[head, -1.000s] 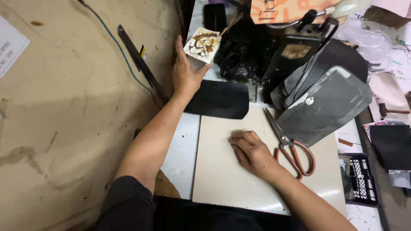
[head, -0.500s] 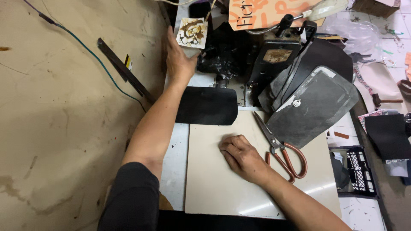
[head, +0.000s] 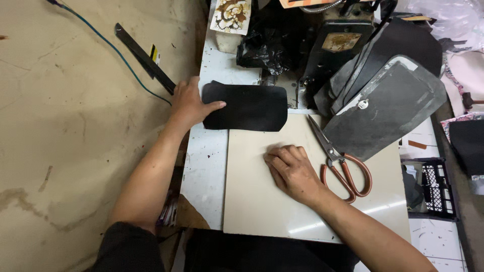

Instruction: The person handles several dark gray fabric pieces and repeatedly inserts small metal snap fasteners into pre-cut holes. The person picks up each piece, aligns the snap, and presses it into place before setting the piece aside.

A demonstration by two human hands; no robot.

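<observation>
My left hand (head: 191,103) lies at the left end of a black leather piece (head: 249,107), thumb on top of it, on the white table (head: 206,166). My right hand (head: 292,171) rests knuckles-down with fingers curled on a cream cutting board (head: 252,206) and holds nothing. Scissors with reddish-brown handles (head: 343,166) lie just right of that hand. A stained white container (head: 231,17) stands at the table's far edge.
A stack of grey and black leather panels (head: 385,103) leans at the right against a black machine (head: 338,55). A black crate (head: 436,189) sits at the far right. On the floor to the left lie a blue cable (head: 108,45) and a black strip (head: 143,58).
My left hand has let go of the stained white container at the far edge and come back down onto the black leather piece. My right hand has stayed on the board.
</observation>
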